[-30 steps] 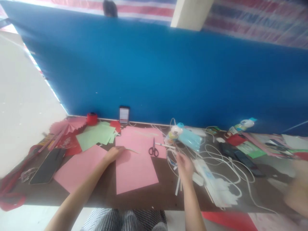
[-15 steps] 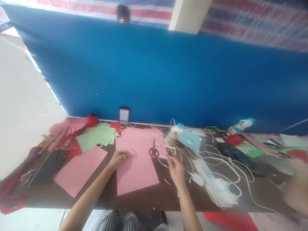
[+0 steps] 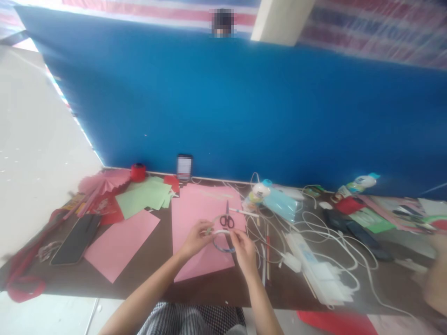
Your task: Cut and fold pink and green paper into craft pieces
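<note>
My right hand [image 3: 243, 247] pinches the right side of a tape roll [image 3: 223, 248], a thin ring with a white upper edge and a bluish lower edge. The ring is held over the large pink sheets [image 3: 202, 268]. At its left side, my left hand [image 3: 199, 238] has thumb and fingers pinched together around something small and pale that I cannot make out. Just beyond the ring lie scissors [image 3: 226, 221] with dark handles, their blades pointing away from me. A white pen-like stick [image 3: 244, 212] rests beside them.
On the left are a smaller pink sheet [image 3: 122, 246], a dark phone [image 3: 75, 239] and green paper [image 3: 143, 197]. White cables and a power strip [image 3: 314, 265] spread over the right. Bottles stand near the blue partition [image 3: 223, 107]. Another person's blurred arm [image 3: 435, 274] is at far right.
The tape roll has come left with my right hand, off the table's right part to above the pink sheets. My left hand has moved right to meet it. The view has shifted slightly.
</note>
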The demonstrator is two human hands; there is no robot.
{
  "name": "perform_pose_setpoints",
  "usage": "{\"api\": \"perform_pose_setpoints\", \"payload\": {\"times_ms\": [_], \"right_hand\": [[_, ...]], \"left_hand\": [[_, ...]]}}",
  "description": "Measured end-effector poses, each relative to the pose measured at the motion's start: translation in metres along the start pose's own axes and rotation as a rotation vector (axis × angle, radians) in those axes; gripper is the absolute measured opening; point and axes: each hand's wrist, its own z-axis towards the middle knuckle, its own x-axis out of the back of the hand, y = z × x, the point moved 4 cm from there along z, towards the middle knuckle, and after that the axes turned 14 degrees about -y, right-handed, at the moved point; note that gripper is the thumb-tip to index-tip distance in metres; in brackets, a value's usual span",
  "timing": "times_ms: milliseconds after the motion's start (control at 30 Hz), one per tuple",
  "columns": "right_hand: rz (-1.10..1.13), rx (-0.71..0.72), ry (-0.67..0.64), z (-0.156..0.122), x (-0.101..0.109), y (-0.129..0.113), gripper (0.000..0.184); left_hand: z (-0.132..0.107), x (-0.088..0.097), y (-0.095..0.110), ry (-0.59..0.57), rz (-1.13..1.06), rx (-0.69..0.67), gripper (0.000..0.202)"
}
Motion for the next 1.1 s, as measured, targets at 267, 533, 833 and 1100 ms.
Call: {"api": "perform_pose_setpoints", "payload": {"times_ms": [267, 533, 833, 1100], "right_hand": [[0.068, -0.043, -0.068, -0.004, -0.012, -0.004, 0.031], [0.119, -0.044, -0.151, -0.001, -0.020, -0.002, 0.031], [0.577, -0.154, 0.009, 0.006, -0.017, 0.023, 0.031], [0.846, -0.164, -0.316, 0.005, -0.029, 0.028, 0.037]], "left_hand": [[-0.009, 0.000, -0.004, -0.021, 0.017, -0.019, 0.039], [-0.012, 0.007, 0.001, -0.020, 0.039, -0.060, 0.040], [-0.013, 0.021, -0.011, 0.015, -0.001, -0.069, 0.040], [-0.012, 0.038, -0.014, 0.074, -0.041, -0.074, 0.037]]}}
